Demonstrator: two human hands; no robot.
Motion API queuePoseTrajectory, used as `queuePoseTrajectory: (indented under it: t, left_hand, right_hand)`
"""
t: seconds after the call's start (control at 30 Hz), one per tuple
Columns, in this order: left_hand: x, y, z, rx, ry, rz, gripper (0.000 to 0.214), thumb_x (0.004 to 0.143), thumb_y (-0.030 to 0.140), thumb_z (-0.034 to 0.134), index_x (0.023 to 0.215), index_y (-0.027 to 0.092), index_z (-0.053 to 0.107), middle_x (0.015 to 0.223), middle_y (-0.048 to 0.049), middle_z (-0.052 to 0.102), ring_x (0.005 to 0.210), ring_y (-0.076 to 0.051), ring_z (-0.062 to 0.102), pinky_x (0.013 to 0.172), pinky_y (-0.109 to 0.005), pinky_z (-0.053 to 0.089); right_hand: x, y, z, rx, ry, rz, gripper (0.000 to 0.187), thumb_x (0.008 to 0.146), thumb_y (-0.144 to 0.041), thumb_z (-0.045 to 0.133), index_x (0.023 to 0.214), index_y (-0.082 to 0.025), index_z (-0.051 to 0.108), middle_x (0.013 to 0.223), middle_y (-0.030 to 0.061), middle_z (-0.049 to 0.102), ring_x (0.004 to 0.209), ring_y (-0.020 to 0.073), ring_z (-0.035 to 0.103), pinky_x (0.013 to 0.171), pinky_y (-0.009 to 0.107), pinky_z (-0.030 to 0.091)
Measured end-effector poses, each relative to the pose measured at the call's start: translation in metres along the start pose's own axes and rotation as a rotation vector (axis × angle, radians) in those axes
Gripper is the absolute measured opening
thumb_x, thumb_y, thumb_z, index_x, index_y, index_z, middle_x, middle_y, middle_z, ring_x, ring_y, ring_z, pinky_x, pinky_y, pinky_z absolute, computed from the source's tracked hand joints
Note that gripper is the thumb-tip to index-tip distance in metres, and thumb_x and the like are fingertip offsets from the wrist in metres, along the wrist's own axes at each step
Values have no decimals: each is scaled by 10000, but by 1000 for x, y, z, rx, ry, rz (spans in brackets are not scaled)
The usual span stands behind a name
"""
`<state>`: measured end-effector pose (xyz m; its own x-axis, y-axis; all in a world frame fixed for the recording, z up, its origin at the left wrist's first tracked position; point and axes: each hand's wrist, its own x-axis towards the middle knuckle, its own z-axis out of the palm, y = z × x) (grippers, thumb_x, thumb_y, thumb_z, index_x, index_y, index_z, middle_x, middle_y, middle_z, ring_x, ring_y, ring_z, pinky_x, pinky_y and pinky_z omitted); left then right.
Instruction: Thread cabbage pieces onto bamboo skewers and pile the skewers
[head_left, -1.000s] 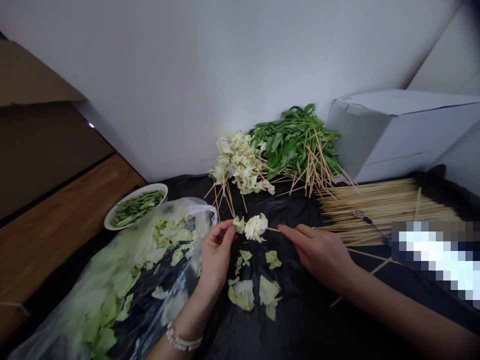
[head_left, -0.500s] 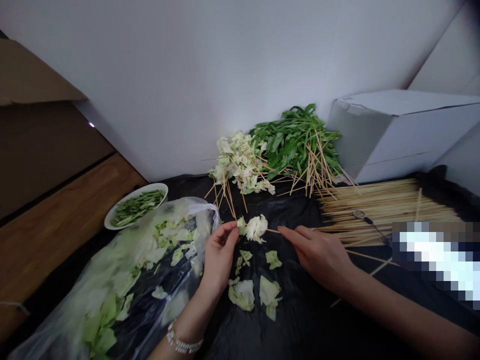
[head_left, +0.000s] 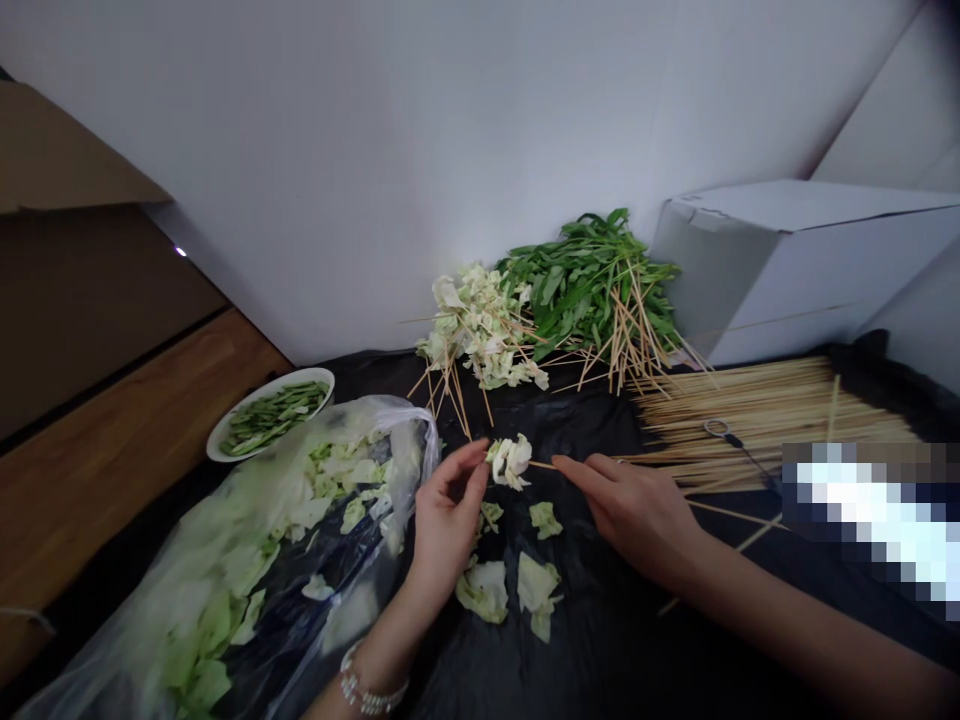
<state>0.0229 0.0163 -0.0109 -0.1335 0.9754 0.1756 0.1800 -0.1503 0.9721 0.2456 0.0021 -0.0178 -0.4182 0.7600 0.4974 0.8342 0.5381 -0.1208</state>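
My right hand (head_left: 637,510) pinches a thin bamboo skewer (head_left: 544,465) that points left, with a bunch of pale cabbage pieces (head_left: 511,459) threaded on its tip. My left hand (head_left: 448,515) has its fingertips pinched on the left side of that cabbage bunch. Loose cabbage pieces (head_left: 510,585) lie on the black sheet (head_left: 600,650) below both hands. A clear plastic bag of torn cabbage (head_left: 247,550) lies just left of my left hand.
Finished cabbage skewers (head_left: 480,330) and leafy green skewers (head_left: 592,290) are piled against the wall. A heap of bare bamboo skewers (head_left: 757,420) lies to the right, before a white box (head_left: 795,260). A white bowl of green beans (head_left: 270,410) stands at the left on wood flooring.
My left hand has pushed the cabbage further along the skewer to the right, packing the bunch tighter. My right hand has barely moved.
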Motion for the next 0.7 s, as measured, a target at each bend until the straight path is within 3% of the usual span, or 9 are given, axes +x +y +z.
queuePoseTrajectory:
  t: [0.07, 0.17, 0.37, 0.53, 0.7]
  left_hand:
    - [1, 3, 0, -95, 41, -33, 384, 828, 397, 673, 1166, 220, 642, 967, -52, 748, 877, -181, 682, 820, -303, 517]
    - [2, 6, -2, -182, 85, -99, 350, 849, 461, 634, 1085, 206, 672, 978, -55, 736, 872, -169, 671, 746, -260, 509]
    - [5, 5, -6, -328, -42, -227, 227, 731, 380, 771, 813, 171, 736, 779, -17, 711, 690, -123, 599, 690, -234, 473]
    - [8, 8, -13, -334, 71, -80, 183, 779, 372, 734, 836, 200, 708, 805, 11, 679, 727, -116, 582, 727, -227, 466]
    - [5, 16, -16, -137, 222, 82, 177, 825, 369, 690, 874, 199, 695, 827, 0, 674, 777, -131, 588, 767, -235, 469]
  right_hand:
    - [0, 0, 0, 19, 3, 9, 365, 927, -133, 418, 1200, -199, 651, 775, 19, 670, 625, 131, 604, 521, 253, 373]
    - [0, 1, -1, 48, 38, -2, 351, 936, -133, 413, 1189, -184, 651, 792, 30, 680, 648, 126, 616, 549, 240, 404]
    - [1, 0, -1, 57, 87, -107, 347, 932, -110, 405, 1176, -163, 646, 815, 30, 689, 635, 123, 592, 571, 249, 436]
    - [8, 20, -4, -137, 135, -153, 366, 914, -69, 412, 1200, -122, 634, 861, 76, 684, 762, 195, 578, 691, 334, 425]
    - [15, 56, -16, -387, 90, -59, 315, 892, -74, 445, 1121, -104, 659, 909, 117, 681, 879, 266, 573, 768, 393, 389]
